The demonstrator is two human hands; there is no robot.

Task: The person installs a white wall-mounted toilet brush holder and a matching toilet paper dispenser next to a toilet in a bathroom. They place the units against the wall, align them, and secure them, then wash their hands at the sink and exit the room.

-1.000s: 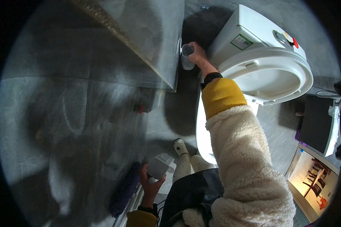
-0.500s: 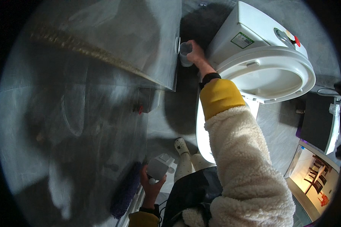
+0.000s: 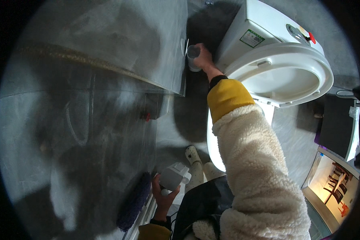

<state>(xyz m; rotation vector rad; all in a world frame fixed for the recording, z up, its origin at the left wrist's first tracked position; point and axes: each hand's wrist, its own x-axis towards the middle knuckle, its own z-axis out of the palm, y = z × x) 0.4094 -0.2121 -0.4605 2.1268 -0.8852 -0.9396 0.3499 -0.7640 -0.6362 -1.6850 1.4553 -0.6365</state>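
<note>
Right hand (image 3: 204, 58) and left hand (image 3: 163, 202) are being held well apart, each closed around its own thing. By the right, a clear cup (image 3: 192, 61) is being gripped from its right side, with fingers bent near the rim; it is being held to the left of the toilet (image 3: 214, 146), beside the edge of a grey wall (image 3: 160, 48). At the wall's edge a thin white plate (image 3: 187, 47) is being shown, and whether it is being touched by the cup cannot be told. By the left, low in the view, a pale grey box (image 3: 173, 177) is being grasped, tilted, between thumb and fingers.

Part of the toilet is being covered by a fleecy sleeve (image 3: 260, 160) with a yellow cuff (image 3: 230, 98), stretched toward the cup. To its right, a white lid (image 3: 322, 76) is being held raised beside the tank (image 3: 264, 18), to whose side a green-edged label (image 3: 252, 38) is being fixed. Left of the left hand, a purple brush (image 3: 134, 204) is being seen. A spotted pale shoe (image 3: 193, 154) is being worn on the floor (image 3: 168, 138). At lower right, dark chairs (image 3: 336, 192) are being warmly lit.
</note>
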